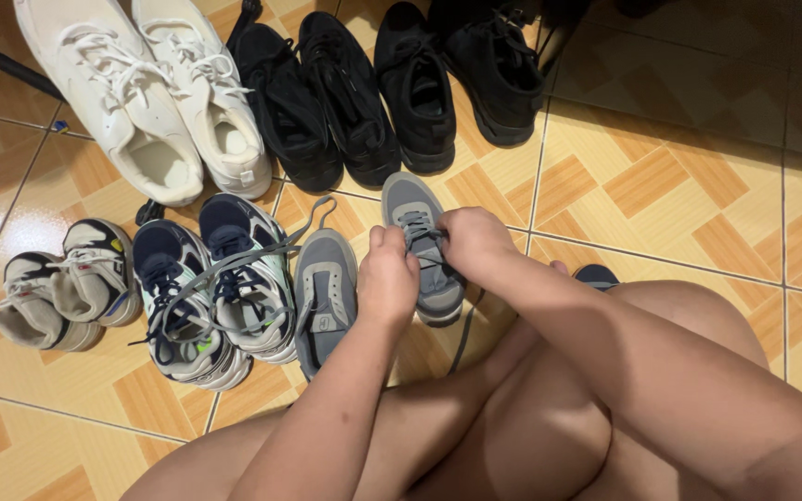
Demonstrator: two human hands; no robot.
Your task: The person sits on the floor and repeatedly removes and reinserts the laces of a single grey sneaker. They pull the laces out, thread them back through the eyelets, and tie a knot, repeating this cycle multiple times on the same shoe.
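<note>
A grey sneaker [412, 209] lies on the tiled floor in front of my knees, toe pointing away. My left hand [387, 278] and my right hand [472, 239] both grip its grey lace [417, 228] over the tongue, fingers pinched closed. Its mate, a second grey sneaker [325, 295], lies just left of my left hand with a loose lace [313, 215] looping off its toe.
Left of the grey pair stand navy-and-white sneakers [220, 288] and small grey-white shoes [67, 283]. Behind them sit white sneakers [155, 93] and two pairs of black shoes [392, 83]. My bare knees [531, 427] fill the foreground on the orange patterned tiles [661, 186].
</note>
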